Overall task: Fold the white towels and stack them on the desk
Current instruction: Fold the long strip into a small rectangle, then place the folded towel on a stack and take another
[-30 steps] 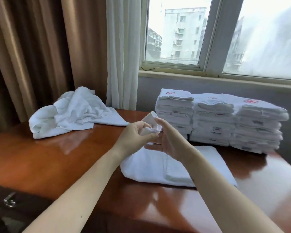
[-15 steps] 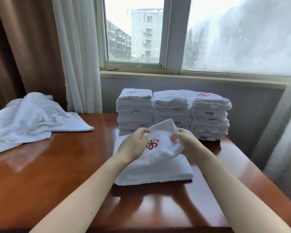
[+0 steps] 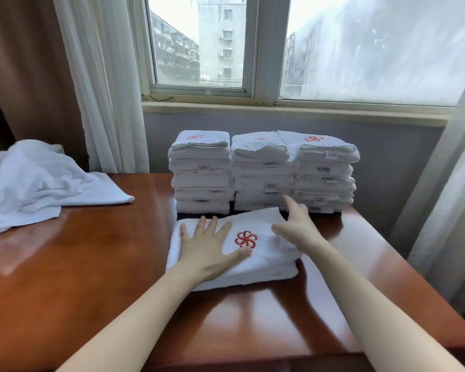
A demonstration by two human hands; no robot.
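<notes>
Curtains [image 3: 100, 84] flank a window [image 3: 266, 49] showing buildings [image 3: 220, 36].

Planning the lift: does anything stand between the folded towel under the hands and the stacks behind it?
Nothing visible does. The folded towel lies just before the three stacks, only a narrow gap between. The left hand rests flat on it; the unfolded towels lie far left, off the path.

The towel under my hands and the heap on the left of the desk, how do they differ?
The folded towel is a neat flat rectangle; the heap is crumpled. The folded towel shows a red emblem; the heap shows none. The left hand presses on the folded towel; nothing touches the heap. Both are white and lie on the desk.
</notes>
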